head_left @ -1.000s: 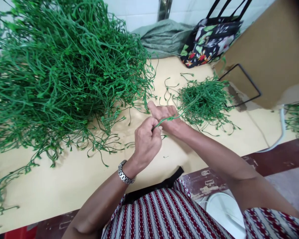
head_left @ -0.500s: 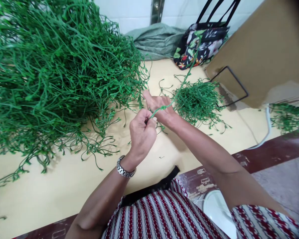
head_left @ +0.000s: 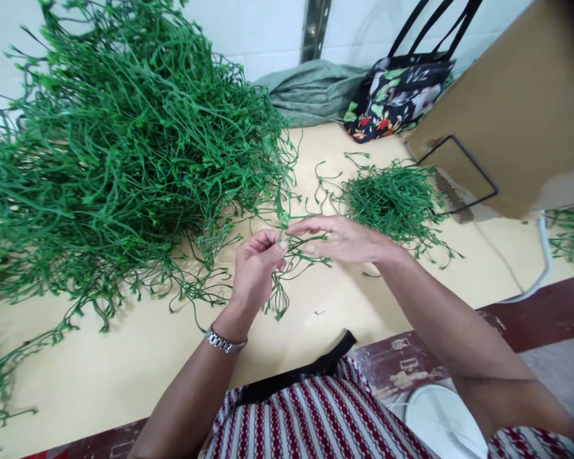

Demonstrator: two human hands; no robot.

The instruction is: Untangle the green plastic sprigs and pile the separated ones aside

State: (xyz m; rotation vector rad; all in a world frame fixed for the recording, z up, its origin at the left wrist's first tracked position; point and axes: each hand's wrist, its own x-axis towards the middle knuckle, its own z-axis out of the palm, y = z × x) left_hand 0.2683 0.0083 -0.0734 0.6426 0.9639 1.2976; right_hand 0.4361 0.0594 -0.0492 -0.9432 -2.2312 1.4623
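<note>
My left hand (head_left: 261, 268), with a metal-band watch on its wrist, is pinched closed on a thin green artificial plant stem (head_left: 282, 229). Thin stems with small budded tips (head_left: 280, 296) hang and spread just beyond its fingertips. Opposite it, my right hand (head_left: 344, 239) has its fingers stretched out and its thumb apart, close to the left fingertips. Green stems show in the gap between that thumb and the fingers; no grip on them is visible. A large tangled heap of the same stems (head_left: 138, 153) lies left of both hands.
A smaller pile of stems (head_left: 387, 201) lies beyond my right wrist. At the back are a grey-green cloth (head_left: 316, 92) and a floral bag (head_left: 397, 102). A cardboard box (head_left: 521, 95) and a black wire frame (head_left: 471, 162) stand right. A white round lid or stool (head_left: 440, 417) is below the table (head_left: 138, 370).
The long green strand stretched over my right forearm no longer shows there. My right hand has turned and opened out to the right; my left hand still pinches, now with several stems nearby.
</note>
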